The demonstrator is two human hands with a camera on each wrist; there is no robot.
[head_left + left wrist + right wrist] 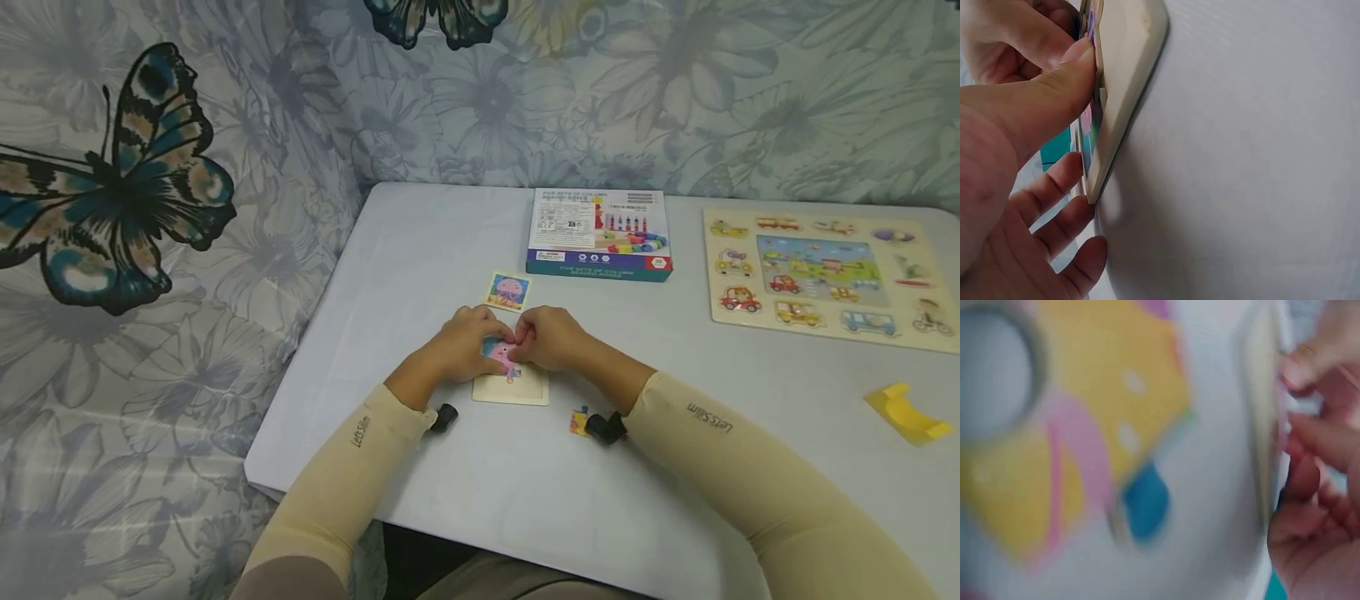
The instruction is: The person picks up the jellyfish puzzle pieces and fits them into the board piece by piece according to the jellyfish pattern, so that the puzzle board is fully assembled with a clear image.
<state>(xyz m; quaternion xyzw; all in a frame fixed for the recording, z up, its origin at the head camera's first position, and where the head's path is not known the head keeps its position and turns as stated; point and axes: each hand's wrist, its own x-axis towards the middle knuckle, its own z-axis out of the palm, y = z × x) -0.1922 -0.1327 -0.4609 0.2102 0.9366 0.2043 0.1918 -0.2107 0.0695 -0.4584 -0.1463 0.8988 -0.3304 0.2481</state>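
Observation:
A small wooden jigsaw board (517,392) lies before me with pink and blue picture pieces (498,354) in its upper part; its lower part shows bare wood. My left hand (463,343) steadies it from the left, thumb (1075,75) on the pieces and other fingers along the board's edge. From the right, my right hand (553,338) pinches at a jigsaw piece (1282,415) between thumb and index finger; the fingers largely hide it. Just beyond the board lies a square picture card (508,292) with a pink sea creature.
A loose yellow jigsaw piece (578,421), large and blurred in the right wrist view, lies by my right wrist. A game box (598,235) stands at the back. Rightward are a wooden vehicle puzzle (825,279) and a yellow curved block (907,414).

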